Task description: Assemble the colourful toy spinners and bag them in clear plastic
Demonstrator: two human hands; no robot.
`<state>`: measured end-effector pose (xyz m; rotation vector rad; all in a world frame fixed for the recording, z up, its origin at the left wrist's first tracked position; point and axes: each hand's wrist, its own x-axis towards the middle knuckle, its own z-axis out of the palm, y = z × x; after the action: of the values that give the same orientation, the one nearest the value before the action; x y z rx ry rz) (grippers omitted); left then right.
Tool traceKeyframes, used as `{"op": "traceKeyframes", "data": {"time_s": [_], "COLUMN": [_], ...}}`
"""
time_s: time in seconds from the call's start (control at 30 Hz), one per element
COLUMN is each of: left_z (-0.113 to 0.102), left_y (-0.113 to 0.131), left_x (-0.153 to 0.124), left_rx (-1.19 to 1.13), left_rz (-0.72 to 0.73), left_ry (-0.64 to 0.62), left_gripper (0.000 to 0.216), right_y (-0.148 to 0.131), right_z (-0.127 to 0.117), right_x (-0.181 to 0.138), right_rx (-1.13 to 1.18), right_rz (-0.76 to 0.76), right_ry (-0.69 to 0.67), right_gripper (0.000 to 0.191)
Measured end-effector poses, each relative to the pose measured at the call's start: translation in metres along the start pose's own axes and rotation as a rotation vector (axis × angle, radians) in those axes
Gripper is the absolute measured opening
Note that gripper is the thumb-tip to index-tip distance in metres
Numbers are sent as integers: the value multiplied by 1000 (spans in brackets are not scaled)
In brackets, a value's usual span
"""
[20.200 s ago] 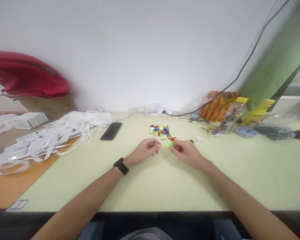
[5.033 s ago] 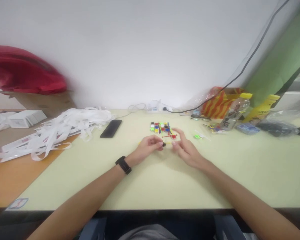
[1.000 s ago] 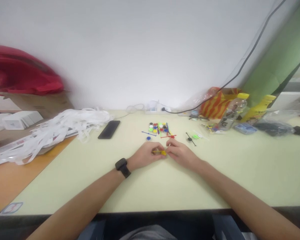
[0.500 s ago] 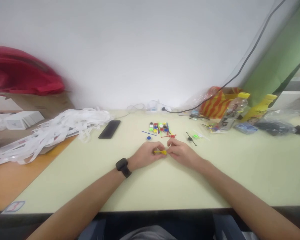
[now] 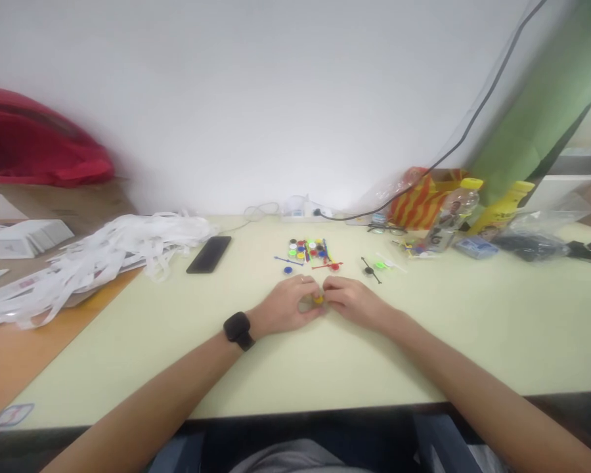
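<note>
Over the table, my left hand (image 5: 290, 304), with a black watch on its wrist, pinches a small yellow plastic arrow spinner (image 5: 318, 299). Most of that piece is hidden by fingers. My right hand (image 5: 354, 303) meets it from the right, fingers pressed together at the piece; what they grip is hidden. Just beyond the hands lie a red arrow with a round base (image 5: 334, 267), a blue arrow (image 5: 289, 261) and a blue disc (image 5: 288, 270). A black arrow spinner (image 5: 369, 270) and a green one (image 5: 381, 265) lie to the right.
Several coloured discs and arrows (image 5: 300, 248) are grouped further back. A phone (image 5: 209, 254) and a heap of white straps (image 5: 142, 240) lie left. Bottles (image 5: 456, 213), a striped bag (image 5: 414, 203), eyeglasses (image 5: 387, 229) and a plastic-wrapped pack (image 5: 477, 247) stand or lie right.
My hands have come together around the yellow spinner. Its arrow, visible before along my left fingers, is now mostly hidden. The whole view has shifted slightly.
</note>
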<state>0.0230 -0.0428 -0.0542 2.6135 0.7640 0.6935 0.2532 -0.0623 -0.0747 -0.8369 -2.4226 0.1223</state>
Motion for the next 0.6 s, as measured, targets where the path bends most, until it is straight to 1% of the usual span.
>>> {"op": "traceKeyframes", "data": {"time_s": [0.07,0.17,0.23,0.3,0.4,0.47,0.5,0.53,0.57,0.6], "left_z": [-1,-3,-5,-7,-8,-9,-9,-9,-9,-9], "left_y": [0,0,-2,-6,-14,-19,-20,-22,-22,-23], "left_x": [-1,-3,-3,-2,1,2,3,3,2,2], "left_rx": [-23,-99,-155,-185,-171,-150,-143,-138,-136,-136], "left_rz": [-15,-31,-61,-119,-197,-227,-239,-249,-257,-263], "left_ry": [7,21,63,152,299,361,381,395,401,401], "left_gripper": [20,20,23,26,24,21,21,21,21,21], "right_y": [-2,-2,0,2,1,-4,-7,-11,-13,-15], "right_z": [-5,-12,-14,-14,-15,-20,-25,-30,-37,-43], "right_x": [0,0,0,0,2,4,4,4,4,4], "right_rx": [78,199,238,256,312,433,550,700,870,1029], "right_rz": [47,206,338,445,567,694,759,809,834,823], "right_ry": [-9,33,112,166,175,178,137,61,-45,-149], "right_gripper": [22,13,21,31,45,54,59,64,68,71]}}
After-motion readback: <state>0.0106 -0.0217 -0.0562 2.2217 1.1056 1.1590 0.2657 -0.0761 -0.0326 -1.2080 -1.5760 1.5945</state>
